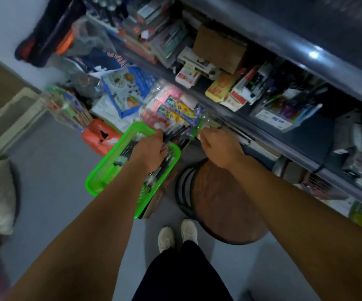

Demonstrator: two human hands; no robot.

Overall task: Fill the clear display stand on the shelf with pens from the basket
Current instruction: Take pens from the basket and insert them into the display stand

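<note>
A bright green basket [102,177] with dark pens in it lies below the shelf, left of centre. My left hand [149,151] is over the basket and grips a bundle of dark pens [173,135] that point up and to the right. My right hand [219,146] is just right of it, fingers curled at the tips of the pens, near a clear plastic stand [199,122] at the shelf edge. The image is blurred, so how the right fingers grip is unclear.
The dark shelf [284,146] runs diagonally and is crowded with stationery packs, boxes and a clear bin of pens [284,109]. A round wooden stool [225,203] stands under my right arm. An orange bag [102,137] sits left of the basket. My shoes are on grey floor.
</note>
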